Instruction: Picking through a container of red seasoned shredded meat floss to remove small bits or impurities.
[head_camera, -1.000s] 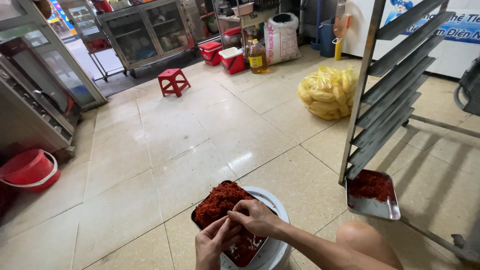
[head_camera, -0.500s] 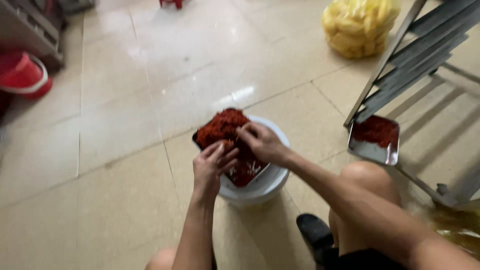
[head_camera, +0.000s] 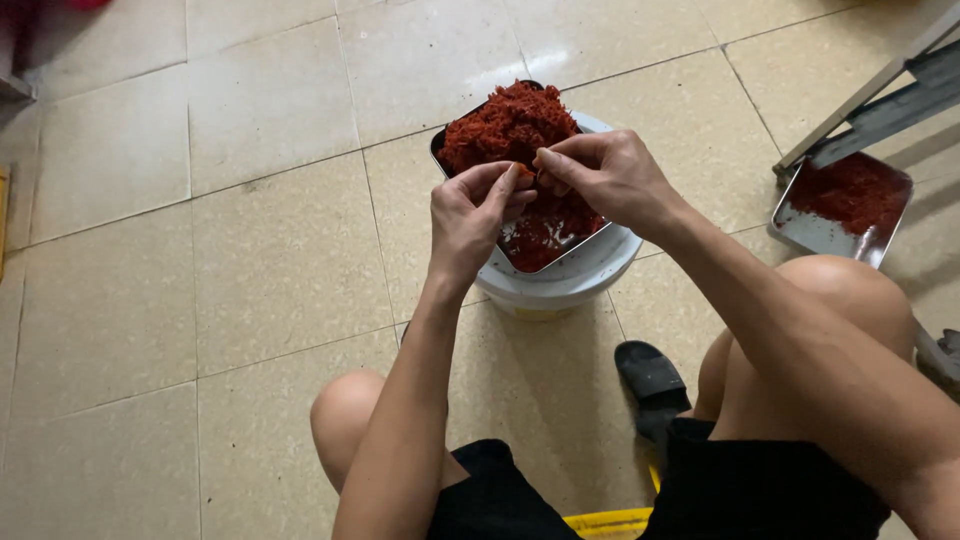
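A metal tray heaped with shredded red food rests on top of a white bucket on the tiled floor. My left hand and my right hand meet over the near side of the tray, fingertips pinched together on a small clump of the red shreds. The near end of the tray shows bare wet metal with red residue. My knees are on either side of the bucket.
A second metal tray with red shreds lies at the right, under the leg of a metal rack. A black sandal sits near my right leg. A yellow stool edge shows at the bottom.
The view has tilted down from the room to the bucket and my legs. Both hands stay over the tray, working the red shreds between the fingers.
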